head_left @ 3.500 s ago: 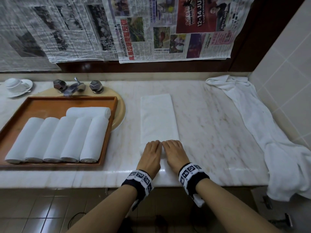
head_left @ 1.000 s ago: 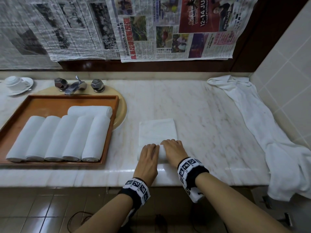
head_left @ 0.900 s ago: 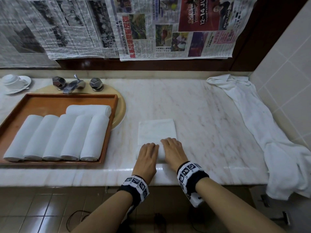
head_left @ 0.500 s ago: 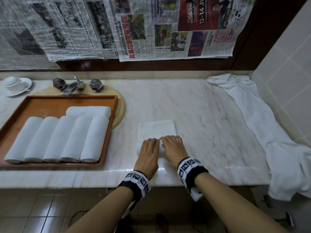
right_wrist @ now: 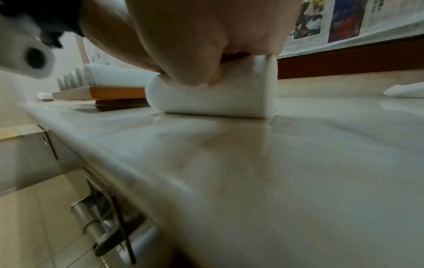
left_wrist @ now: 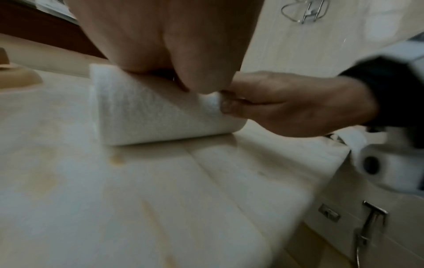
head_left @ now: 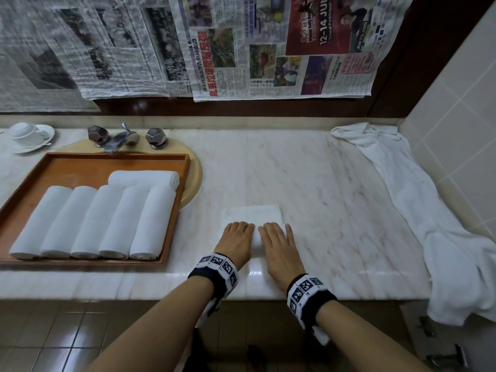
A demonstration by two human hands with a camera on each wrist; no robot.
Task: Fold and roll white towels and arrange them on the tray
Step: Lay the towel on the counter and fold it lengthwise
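— What do we have under the hands?

— A white towel [head_left: 252,214], mostly rolled. Our left hand [head_left: 236,241] and right hand [head_left: 277,244] lie side by side, palms down on the roll, on the marble counter [head_left: 322,189]. Just beyond the fingertips a short flat strip of the towel is not yet rolled.

— How are the hands set?

— In the head view the fingers lie flat and close together over the roll. From the left wrist view the right thumb seems tucked against the near face of the roll, so we press more than we clasp. How far the fingers wrap the far side we cannot tell.

— And the other towels?

— Well to the left of our left hand sits the wooden tray [head_left: 80,165]. It carries five rolled towels [head_left: 91,224] in a row, with a sixth roll [head_left: 143,179] lying crosswise beyond them.

— Anything on the other side?

— Far to the right of our right hand, a loose white cloth [head_left: 418,205] trails along the counter and hangs over its near edge.
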